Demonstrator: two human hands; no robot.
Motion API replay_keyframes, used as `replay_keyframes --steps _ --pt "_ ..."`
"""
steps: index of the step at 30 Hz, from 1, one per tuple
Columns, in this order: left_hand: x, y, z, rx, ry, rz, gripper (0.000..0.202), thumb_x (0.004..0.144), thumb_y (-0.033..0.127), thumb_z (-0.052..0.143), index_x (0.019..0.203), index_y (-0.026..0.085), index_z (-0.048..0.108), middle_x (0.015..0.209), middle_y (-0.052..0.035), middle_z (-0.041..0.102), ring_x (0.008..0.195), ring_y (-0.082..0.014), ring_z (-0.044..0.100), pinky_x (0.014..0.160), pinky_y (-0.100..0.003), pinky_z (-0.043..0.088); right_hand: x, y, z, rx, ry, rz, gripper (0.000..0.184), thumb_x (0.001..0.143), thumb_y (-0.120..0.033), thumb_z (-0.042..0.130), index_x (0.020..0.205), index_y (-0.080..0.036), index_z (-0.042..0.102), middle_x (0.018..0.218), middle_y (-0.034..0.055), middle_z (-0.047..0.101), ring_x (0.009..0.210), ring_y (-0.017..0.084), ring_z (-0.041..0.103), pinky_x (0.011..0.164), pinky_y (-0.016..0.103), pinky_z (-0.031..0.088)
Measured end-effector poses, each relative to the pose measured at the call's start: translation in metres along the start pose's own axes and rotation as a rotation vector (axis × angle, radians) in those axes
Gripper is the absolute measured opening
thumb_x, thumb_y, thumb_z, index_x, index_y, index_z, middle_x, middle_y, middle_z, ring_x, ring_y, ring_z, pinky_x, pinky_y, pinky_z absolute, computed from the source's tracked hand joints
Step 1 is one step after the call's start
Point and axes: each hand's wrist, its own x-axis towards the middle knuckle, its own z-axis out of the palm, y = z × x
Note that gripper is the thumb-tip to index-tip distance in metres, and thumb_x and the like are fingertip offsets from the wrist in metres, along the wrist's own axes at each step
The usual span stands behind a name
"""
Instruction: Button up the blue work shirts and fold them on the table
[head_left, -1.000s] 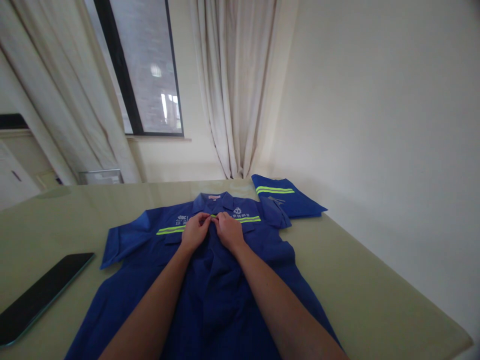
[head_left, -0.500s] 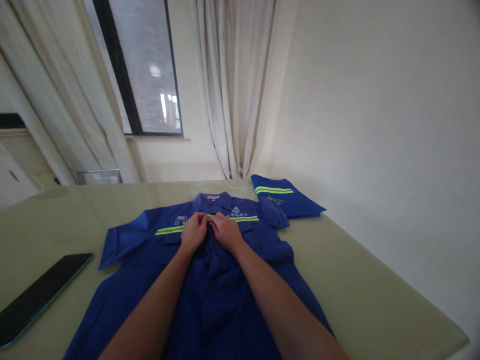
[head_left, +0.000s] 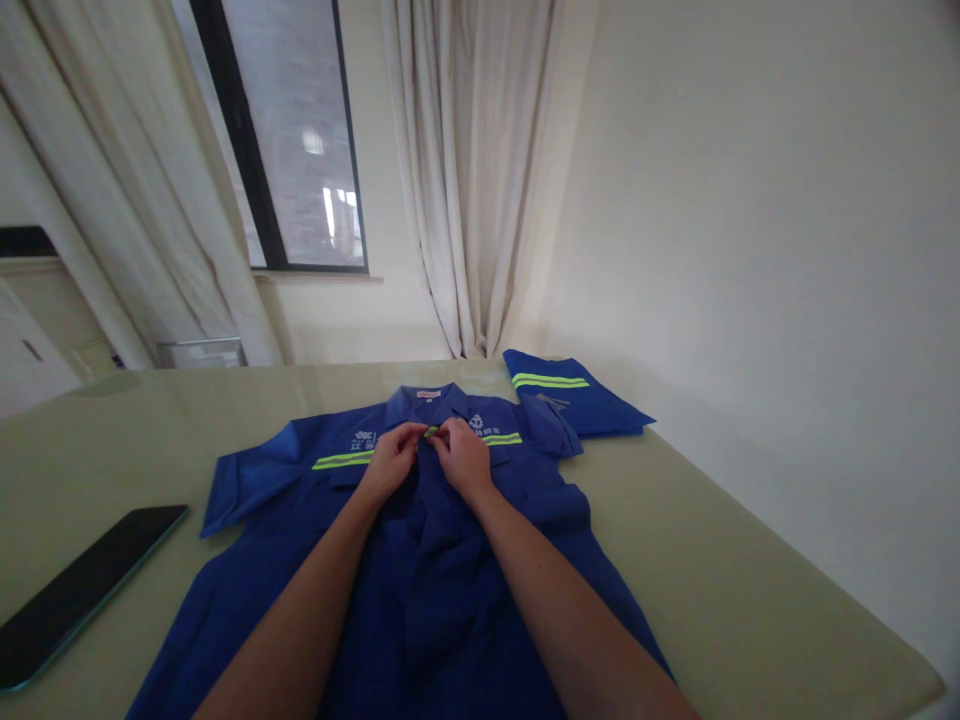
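A blue short-sleeved work shirt (head_left: 442,570) lies spread face up, its collar at the far end. Yellow-green stripes cross the chest, with pale printed marks above them. My left hand (head_left: 393,462) pinches the front edge of the shirt at the stripe, just below the collar. Close beside it, my right hand (head_left: 463,457) grips the same front opening between thumb and fingers. A bit of striped cloth stands raised between the fingertips. Any button there is too small to make out.
The shirt rests on a pale green table (head_left: 705,560). A folded blue garment (head_left: 600,405) with matching stripes lies at the far right, by the shirt's sleeve. To the left is a dark, flat, phone-like slab (head_left: 90,590). Curtains (head_left: 472,180) and a wall stand behind.
Both hands have shifted slightly at the front opening. My fingertips are a little farther apart, and the striped cloth between them shows more.
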Motion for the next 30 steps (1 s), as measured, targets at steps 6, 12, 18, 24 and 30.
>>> replay_keyframes --steps 6,12,18,24,30 --pt "-0.009 0.007 0.003 0.209 -0.097 -0.013 0.015 0.083 0.026 0.06 0.092 0.02 0.071 0.093 -0.0056 0.07 0.083 -0.0211 0.066 0.077 -0.031 0.049 0.0 0.003 -0.001 0.112 -0.062 -0.103 0.031 0.101 -0.021 0.044 0.123 -0.029 0.065 0.111 0.0025 0.068 0.092 0.018 0.065 0.079 0.027 0.045" --pt "-0.019 0.012 0.004 0.368 -0.121 0.025 0.027 0.084 0.028 0.06 0.107 0.025 0.074 0.126 -0.0087 0.064 0.114 -0.0301 0.057 0.098 -0.044 0.043 -0.002 0.002 0.002 0.256 -0.046 -0.078 0.019 0.089 -0.033 0.064 0.106 -0.025 0.07 0.093 0.0014 0.072 0.084 0.018 0.065 0.076 0.027 0.047" --pt "-0.018 0.01 0.0 0.407 -0.06 0.044 0.052 0.079 0.008 0.047 0.116 0.032 0.074 0.131 -0.0036 0.067 0.123 -0.031 0.053 0.1 -0.051 0.04 -0.012 0.038 -0.044 0.338 0.101 0.069 0.029 0.087 -0.021 0.052 0.112 -0.018 0.066 0.079 0.0009 0.066 0.069 0.018 0.062 0.068 0.028 0.047" --pt "-0.023 0.021 -0.008 0.388 0.015 0.122 0.041 0.085 0.008 0.044 0.095 0.026 0.079 0.133 -0.0052 0.068 0.13 -0.0291 0.05 0.109 -0.05 0.036 -0.069 0.093 -0.094 0.446 0.035 0.096 0.05 0.089 -0.029 0.053 0.139 -0.021 0.051 0.078 -0.003 0.06 0.059 0.014 0.058 0.062 0.026 0.048" --pt "-0.026 0.036 -0.01 0.333 -0.111 0.137 0.034 0.091 0.022 0.045 0.101 0.023 0.077 0.107 -0.0083 0.077 0.108 -0.0261 0.066 0.105 -0.043 0.045 -0.087 0.096 -0.095 0.403 -0.064 0.096 0.049 0.089 -0.022 0.052 0.138 -0.026 0.056 0.081 -0.0021 0.06 0.06 0.014 0.059 0.061 0.025 0.049"
